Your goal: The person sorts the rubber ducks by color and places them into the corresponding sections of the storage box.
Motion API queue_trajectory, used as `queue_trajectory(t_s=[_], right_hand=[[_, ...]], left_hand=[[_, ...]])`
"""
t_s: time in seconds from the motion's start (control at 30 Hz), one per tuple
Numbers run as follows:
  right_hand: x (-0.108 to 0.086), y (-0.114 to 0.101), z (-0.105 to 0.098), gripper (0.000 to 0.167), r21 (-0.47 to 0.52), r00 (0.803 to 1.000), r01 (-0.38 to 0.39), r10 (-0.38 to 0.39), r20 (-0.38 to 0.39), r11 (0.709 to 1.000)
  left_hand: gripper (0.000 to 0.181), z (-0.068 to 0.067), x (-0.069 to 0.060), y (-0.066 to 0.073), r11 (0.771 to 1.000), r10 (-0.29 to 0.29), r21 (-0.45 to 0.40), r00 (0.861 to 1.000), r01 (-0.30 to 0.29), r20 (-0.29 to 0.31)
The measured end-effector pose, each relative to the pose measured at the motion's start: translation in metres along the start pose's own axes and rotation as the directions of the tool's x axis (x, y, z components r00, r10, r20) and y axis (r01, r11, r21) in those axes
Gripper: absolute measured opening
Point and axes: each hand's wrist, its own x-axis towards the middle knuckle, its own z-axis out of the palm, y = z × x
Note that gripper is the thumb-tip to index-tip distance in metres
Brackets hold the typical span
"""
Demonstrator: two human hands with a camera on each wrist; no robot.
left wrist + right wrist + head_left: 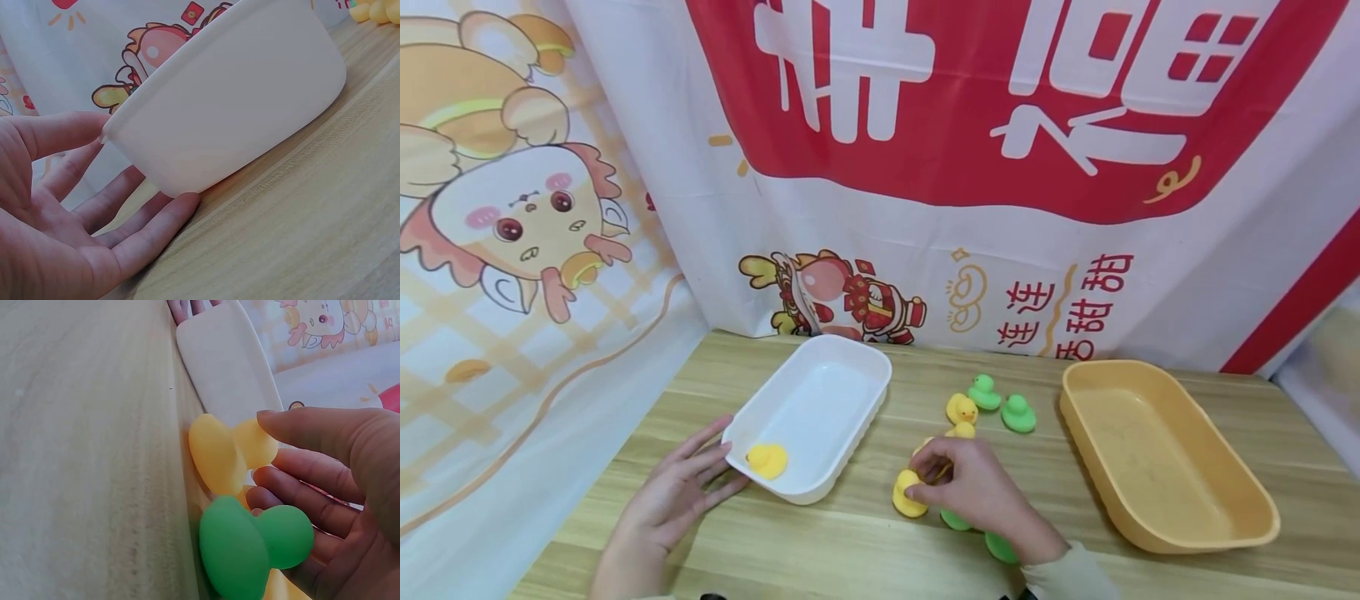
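A white plastic tub (848,454) stands on the table with one yellow toy duck (767,460) in its near left corner. My left hand (679,492) rests against that corner from outside, thumb at the rim and fingers spread along the wall, as the left wrist view shows. Right of the tub, my right hand (973,487) pinches another yellow toy duck (909,495) by its head between thumb and fingers. Close by this hand lie a green toy duck (234,550) and more yellow ones, partly hidden under the palm.
Two green ducks (1018,413) and a yellow duck (962,409) sit behind the right hand. A yellow-orange tub (1180,546) stands at the right of the wooden table (820,550). Printed cloth (880,217) hangs along the back and left.
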Motion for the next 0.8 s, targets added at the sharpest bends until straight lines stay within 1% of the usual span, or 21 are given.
queue_trajectory(t_s=[0.1, 0.3, 0.6, 0.8], right_hand=[[-0.0001, 0.0009, 0.0022, 0.023, -0.01, 1.0, 0.004, -0.004, 0.005, 1.0], [0.0006, 0.0018, 0.0051, 0.026, -0.046, 1.0, 0.02, -0.02, 0.001, 0.999], [0.001, 0.002, 0.0083, 0.025, -0.082, 0.999, 0.043, -0.044, -0.021, 0.996], [0.0004, 0.0007, 0.0076, 0.023, -0.091, 0.999, 0.018, -0.022, -0.038, 0.996]], left_hand=[[0.046, -0.0006, 0.0003, 0.0, 1.0, -0.002, 0.001, 1.0, 0.002, 0.006], [0.045, -0.001, 0.0007, -0.0004, 1.0, -0.005, 0.005, 1.0, 0.005, -0.004], [0.048, -0.0003, -0.0007, -0.0008, 1.0, 0.004, 0.008, 1.0, -0.004, -0.011], [0.051, -0.0002, 0.002, -0.0009, 1.0, 0.003, 0.009, 1.0, -0.003, -0.011]])
